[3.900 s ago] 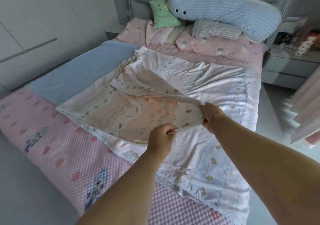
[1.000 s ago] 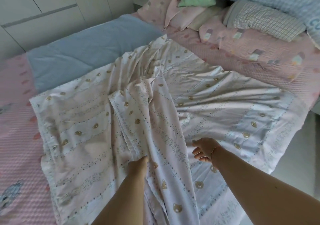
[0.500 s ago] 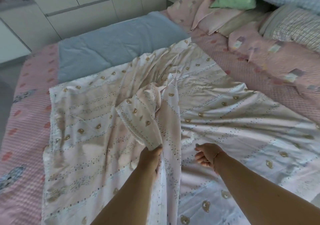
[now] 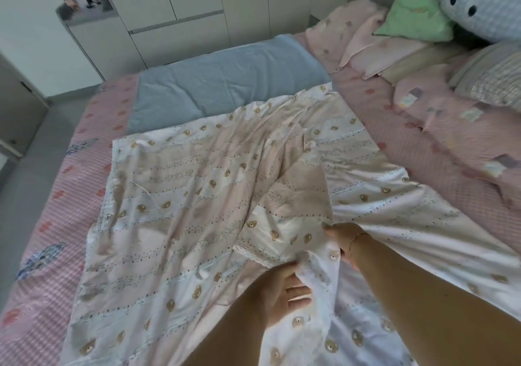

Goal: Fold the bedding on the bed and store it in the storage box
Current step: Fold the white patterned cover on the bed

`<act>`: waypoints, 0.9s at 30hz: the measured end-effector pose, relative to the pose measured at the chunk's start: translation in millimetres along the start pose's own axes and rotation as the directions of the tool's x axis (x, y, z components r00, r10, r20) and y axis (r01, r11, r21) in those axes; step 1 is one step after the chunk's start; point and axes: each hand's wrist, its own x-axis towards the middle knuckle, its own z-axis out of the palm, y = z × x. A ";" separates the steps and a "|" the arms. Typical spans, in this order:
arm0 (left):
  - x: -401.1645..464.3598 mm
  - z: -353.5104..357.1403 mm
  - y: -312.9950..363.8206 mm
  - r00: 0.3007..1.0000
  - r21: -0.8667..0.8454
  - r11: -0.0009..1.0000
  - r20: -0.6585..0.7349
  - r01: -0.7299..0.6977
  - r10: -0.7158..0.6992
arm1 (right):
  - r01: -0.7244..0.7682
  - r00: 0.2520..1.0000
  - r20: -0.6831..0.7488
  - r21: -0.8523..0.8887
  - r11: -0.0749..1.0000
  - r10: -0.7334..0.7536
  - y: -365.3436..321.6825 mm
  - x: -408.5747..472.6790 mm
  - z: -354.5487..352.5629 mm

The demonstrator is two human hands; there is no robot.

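Bedding (image 4: 183,210) with bear print lies rumpled across the bed (image 4: 42,281). Both hands pinch its near folded flap: left hand (image 4: 284,289), right hand (image 4: 344,238).

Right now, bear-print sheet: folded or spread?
Mostly spread. The bear-print sheet covers the bed, rumpled; left hand and right hand grip one turned-over flap.

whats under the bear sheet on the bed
Around the bear sheet a pink cover and a grey blanket show, both running under its edges. How far they reach beneath it is hidden.

Bear-print sheet (image 4: 180,219), rumpled, spread across bed (image 4: 42,295)
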 end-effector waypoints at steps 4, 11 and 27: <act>7.4 3.7 10.5 0.976 -0.134 0.991 -0.213 0.016 -0.044 | -0.076 0.993 0.098 0.114 0.991 0.064 4.3 -22.1 -4.2; 35.5 12.6 10.6 0.940 -0.393 0.919 -0.325 -0.036 -0.102 | -0.206 0.946 0.294 0.226 0.952 0.135 30.3 -41.8 -32.1; 55.1 55.9 -6.9 0.960 -0.235 0.962 -0.205 0.140 -0.190 | -0.311 0.929 0.332 0.466 0.828 0.162 87.1 -55.7 -86.9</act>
